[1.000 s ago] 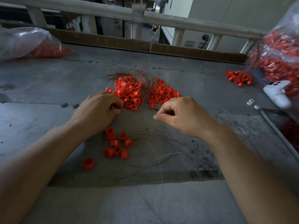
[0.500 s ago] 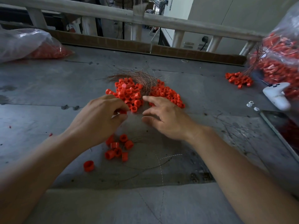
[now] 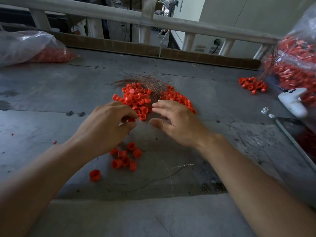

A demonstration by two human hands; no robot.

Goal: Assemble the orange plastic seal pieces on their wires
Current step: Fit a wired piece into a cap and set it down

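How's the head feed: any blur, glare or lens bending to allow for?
Head view: dim light on the table; the rail bows from the wide lens; glare streaks the left bag; the right bag smears at the edge; left hand and right hand sharp.

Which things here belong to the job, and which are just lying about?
Job: the heap of orange caps, the bundle of wires, the cap the left hand pinches, the open right hand.
Lying about: the white controller, two small white bits, the dark screen.
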